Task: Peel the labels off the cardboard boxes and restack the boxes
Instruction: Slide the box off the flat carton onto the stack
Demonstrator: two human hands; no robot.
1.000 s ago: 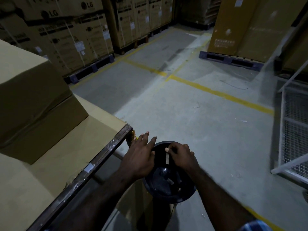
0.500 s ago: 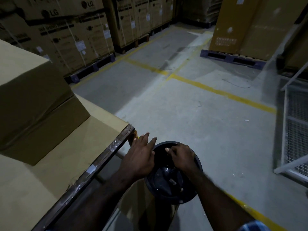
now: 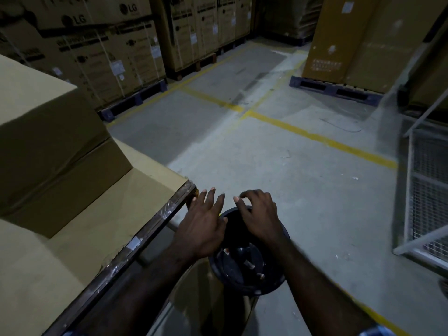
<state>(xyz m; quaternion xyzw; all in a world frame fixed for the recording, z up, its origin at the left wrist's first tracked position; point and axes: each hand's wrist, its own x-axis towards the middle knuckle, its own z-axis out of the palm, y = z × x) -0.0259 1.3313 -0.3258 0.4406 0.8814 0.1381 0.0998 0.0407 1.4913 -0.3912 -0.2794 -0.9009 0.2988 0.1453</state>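
Over the black bin (image 3: 244,270), left hand (image 3: 202,229) flat and empty, right hand (image 3: 260,214) loosely curled, empty; looks like label disposal, next reach back to cardboard box (image 3: 48,146)

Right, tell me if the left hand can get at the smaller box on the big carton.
Probably yes: the left hand is open over the black bin, and only bare carton top lies between it and the smaller box, though that takes a sideways stretch.

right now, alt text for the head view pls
Two bare hands, left hand and right hand, hover open-fingered over a round black bin on a warehouse floor. A large cardboard box with a smaller box on it sits at left.
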